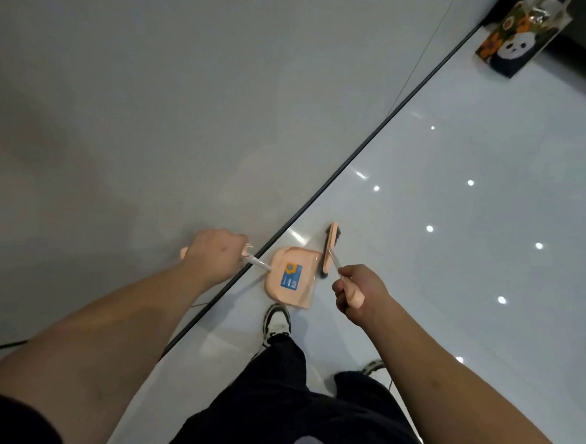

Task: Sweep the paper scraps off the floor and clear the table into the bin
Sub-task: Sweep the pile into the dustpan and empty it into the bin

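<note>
Standing by the pale wall (pixel 128 84), the person reaches down with both arms over the glossy floor (pixel 457 204). On the left side, the left hand (pixel 214 256) has its fingers curled tight round the handle of a peach-coloured dustpan (pixel 290 276), the end of the handle poking out behind the fist. The pan hangs low, close to the dark strip (pixel 339 171) where wall meets floor, its tray carrying a blue label (pixel 291 275). Just to the right of it, the brush (pixel 330 250) stands with its dark bristles at the pan's right edge. The right hand (pixel 357 292) grips the brush's peach handle, fingers wrapped round it. Below the pan a black-and-white shoe (pixel 276 323) points forward from a dark trouser leg (pixel 274 392). Far off at the upper right, a gift bag with a panda printed on it (pixel 515 39) sits on the floor. I cannot make out any paper scraps.
</note>
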The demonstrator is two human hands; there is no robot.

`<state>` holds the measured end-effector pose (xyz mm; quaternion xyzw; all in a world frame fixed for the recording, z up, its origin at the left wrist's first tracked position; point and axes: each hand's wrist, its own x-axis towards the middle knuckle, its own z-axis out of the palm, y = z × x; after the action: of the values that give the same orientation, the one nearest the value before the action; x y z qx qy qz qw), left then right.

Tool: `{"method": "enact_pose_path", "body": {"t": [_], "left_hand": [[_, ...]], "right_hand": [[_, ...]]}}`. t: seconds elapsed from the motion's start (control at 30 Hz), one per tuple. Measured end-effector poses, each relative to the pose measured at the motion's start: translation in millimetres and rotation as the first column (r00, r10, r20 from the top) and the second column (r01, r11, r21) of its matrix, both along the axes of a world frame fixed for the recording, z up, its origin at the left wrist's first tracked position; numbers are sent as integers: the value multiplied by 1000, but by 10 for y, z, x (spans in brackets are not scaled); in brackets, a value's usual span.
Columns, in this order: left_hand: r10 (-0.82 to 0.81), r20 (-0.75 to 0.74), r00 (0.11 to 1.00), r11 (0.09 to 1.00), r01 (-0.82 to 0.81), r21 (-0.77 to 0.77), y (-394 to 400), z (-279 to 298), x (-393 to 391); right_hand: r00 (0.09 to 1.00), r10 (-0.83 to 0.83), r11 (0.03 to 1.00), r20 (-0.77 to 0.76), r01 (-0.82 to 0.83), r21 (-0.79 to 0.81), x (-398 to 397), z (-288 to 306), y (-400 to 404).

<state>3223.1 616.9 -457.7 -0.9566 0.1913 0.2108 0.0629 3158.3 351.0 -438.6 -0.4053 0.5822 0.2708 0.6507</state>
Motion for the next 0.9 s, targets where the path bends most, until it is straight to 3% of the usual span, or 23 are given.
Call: {"method": "enact_pose_path", "body": {"t": [0.17,0.5,0.9], "left_hand": [[-96,38,995,995,97,-5,52,-87,133],[-320,-25,947,947,321,24,-115,-69,289],[-334,6,942,939,333,86,-803,250,93]], "right_hand": [[1000,-25,999,-15,24,-30,122,-112,192],[1000,-11,999,-25,10,-49,142,-134,410],[997,-58,998,45,59,-10,-358,135,-306]]}}
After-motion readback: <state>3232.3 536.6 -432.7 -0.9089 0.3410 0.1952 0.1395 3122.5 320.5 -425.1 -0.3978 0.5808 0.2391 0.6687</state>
